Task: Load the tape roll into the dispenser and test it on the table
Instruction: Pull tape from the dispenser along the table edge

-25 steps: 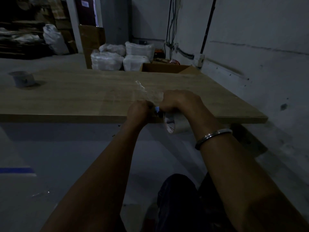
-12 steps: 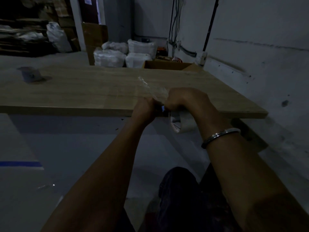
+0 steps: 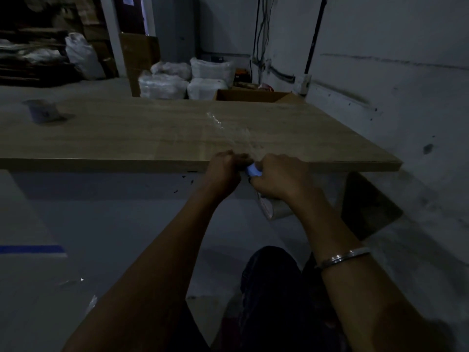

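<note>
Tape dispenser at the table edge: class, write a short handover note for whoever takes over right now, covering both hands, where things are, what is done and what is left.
Left hand: fingers curled at the table edge, beside the dispenser; what it pinches is too dark to tell.
Right hand: grip on the dispenser, held just below the table's near edge.
Tape roll: hangs under the right hand, apparently loaded.
Tape strip: a clear, crinkled length lies on the table, running away from the hands.
Done: roll seems loaded, a strip is laid.
Left: probably cut the strip and check it sticks.

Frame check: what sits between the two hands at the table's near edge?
Head view: a small light-blue dispenser part shows between left hand and right hand.
</note>
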The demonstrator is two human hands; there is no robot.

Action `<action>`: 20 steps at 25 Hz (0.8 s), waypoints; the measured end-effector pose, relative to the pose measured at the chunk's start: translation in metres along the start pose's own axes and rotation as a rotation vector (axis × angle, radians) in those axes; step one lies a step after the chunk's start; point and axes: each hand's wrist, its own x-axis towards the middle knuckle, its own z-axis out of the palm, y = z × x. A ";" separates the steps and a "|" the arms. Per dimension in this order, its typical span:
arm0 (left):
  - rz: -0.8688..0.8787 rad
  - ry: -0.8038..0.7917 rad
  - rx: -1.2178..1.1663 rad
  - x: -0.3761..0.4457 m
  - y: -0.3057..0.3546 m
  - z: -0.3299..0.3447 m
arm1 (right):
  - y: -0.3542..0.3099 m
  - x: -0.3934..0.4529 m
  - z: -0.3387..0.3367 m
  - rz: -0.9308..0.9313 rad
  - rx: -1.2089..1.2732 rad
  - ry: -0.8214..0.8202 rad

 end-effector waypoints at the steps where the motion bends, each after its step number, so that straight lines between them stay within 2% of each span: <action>1: 0.043 0.020 0.037 -0.002 -0.003 0.005 | 0.002 -0.001 0.005 -0.007 0.009 0.018; 6: 0.034 -0.070 0.195 -0.007 -0.005 0.009 | 0.015 -0.007 0.031 -0.056 0.014 0.102; 8: 0.042 -0.073 0.139 -0.005 0.000 -0.001 | 0.014 -0.008 0.038 -0.036 0.030 0.145; 11: -0.148 -0.004 -0.021 -0.003 0.005 -0.009 | 0.014 -0.009 0.046 -0.006 0.024 0.218; 13: -0.209 0.053 -0.018 -0.004 0.009 -0.008 | 0.014 -0.011 0.047 0.019 0.054 0.212; 20: -0.140 0.041 0.027 -0.002 0.005 -0.010 | 0.003 -0.005 0.034 0.046 0.076 0.138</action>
